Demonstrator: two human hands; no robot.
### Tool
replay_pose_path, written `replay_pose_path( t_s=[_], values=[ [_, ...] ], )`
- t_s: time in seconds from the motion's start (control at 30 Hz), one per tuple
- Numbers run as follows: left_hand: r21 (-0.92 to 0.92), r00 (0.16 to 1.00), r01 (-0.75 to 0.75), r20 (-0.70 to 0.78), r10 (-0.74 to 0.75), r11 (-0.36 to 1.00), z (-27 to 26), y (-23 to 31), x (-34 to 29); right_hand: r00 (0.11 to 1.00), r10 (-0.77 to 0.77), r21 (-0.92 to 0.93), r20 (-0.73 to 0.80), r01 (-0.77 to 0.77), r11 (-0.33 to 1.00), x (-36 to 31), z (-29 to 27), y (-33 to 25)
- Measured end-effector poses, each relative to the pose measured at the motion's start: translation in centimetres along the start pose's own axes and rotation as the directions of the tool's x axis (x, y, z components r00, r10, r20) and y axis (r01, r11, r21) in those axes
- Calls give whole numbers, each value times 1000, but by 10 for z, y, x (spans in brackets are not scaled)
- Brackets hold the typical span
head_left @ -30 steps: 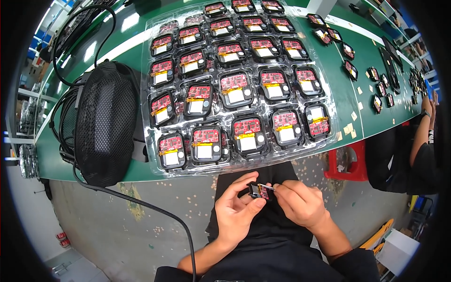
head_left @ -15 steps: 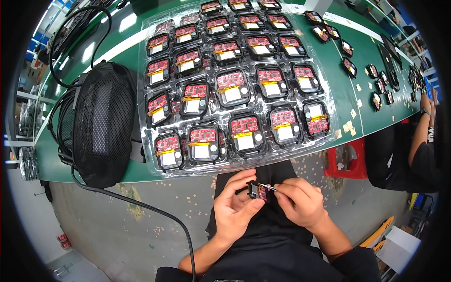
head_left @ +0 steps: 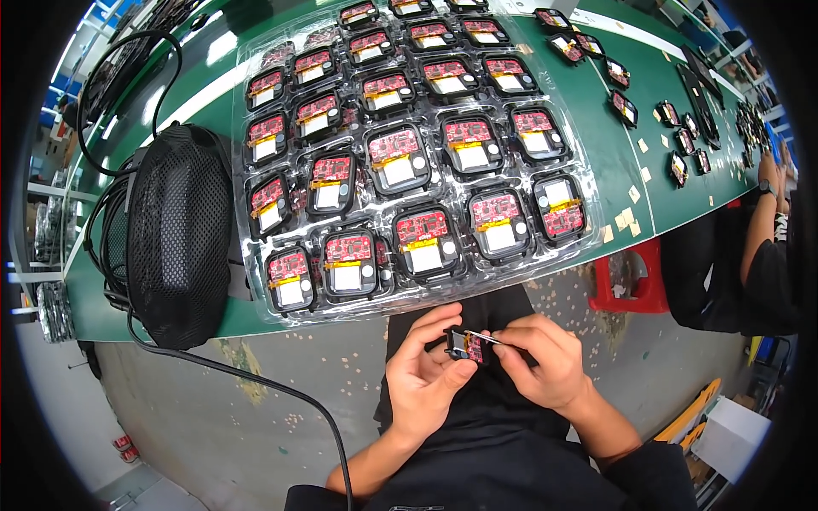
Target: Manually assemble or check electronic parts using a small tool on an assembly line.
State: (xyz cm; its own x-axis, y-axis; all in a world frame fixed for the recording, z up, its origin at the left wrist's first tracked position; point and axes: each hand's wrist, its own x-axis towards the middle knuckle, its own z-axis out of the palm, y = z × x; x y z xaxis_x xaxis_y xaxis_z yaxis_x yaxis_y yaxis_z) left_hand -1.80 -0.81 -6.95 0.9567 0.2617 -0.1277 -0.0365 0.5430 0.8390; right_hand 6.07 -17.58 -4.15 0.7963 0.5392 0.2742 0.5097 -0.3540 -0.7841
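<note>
Over my lap, my left hand [head_left: 417, 379] grips a small black-framed device [head_left: 465, 346] with a red circuit board by its edges, between thumb and fingers. My right hand [head_left: 547, 362] pinches thin metal tweezers [head_left: 484, 337]. The tips reach the upper part of the device; whether they grip anything there is too small to tell. Just beyond my hands, a clear plastic tray [head_left: 388, 313] overhangs the table's near edge. It holds rows of black cases [head_left: 426, 241] with red boards, white rectangles and yellow strips.
A black mesh headset-like object [head_left: 179, 238] lies left of the tray, its cable [head_left: 281, 387] hanging over the floor. More devices [head_left: 625, 108] and beige scraps [head_left: 626, 217] lie on the green table [head_left: 596, 111]. At right are a red stool [head_left: 630, 285] and another person's hand [head_left: 769, 175].
The view has shifted slightly, so the tray and table sit further left. My hands keep their hold on the device and tweezers. The tweezers lie a little flatter across the device's top.
</note>
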Motion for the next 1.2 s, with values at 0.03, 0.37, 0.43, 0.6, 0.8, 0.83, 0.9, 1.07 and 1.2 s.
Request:
replay_pose_path(
  t_s=[0.03,0.37,0.43,0.6,0.8,0.83,0.9,1.07,1.2],
  values=[
    [1,1000,1,1,-1,1000,0,-1,0,1000,1,0,-1,-1,1000,0,0,0],
    [20,1000,16,-17,-16,1000,1,-3,-2,999,-6,-115,54,12,993,-3,-3,1],
    [24,1000,21,-18,-20,999,1,-4,-2,998,-29,-141,61,37,989,-3,-3,1],
    [20,1000,24,-8,-24,1000,-2,-6,-4,995,-41,-189,88,57,980,-2,-4,0],
    [36,999,28,29,-29,999,-4,-3,-3,995,-78,-225,68,91,970,-4,-6,-2],
    [36,999,28,31,-29,999,-3,-2,-3,995,-77,-226,67,90,970,-4,-7,-2],
    [53,997,43,64,-46,998,-2,1,-1,993,-91,-242,74,106,964,-3,-8,-1],
    [43,995,57,81,-60,997,-3,3,0,995,-64,-218,80,81,973,-3,-9,-2],
    [5,999,-16,40,16,1000,-2,-1,-3,993,-46,-140,110,61,988,5,-18,2]
  ],
)
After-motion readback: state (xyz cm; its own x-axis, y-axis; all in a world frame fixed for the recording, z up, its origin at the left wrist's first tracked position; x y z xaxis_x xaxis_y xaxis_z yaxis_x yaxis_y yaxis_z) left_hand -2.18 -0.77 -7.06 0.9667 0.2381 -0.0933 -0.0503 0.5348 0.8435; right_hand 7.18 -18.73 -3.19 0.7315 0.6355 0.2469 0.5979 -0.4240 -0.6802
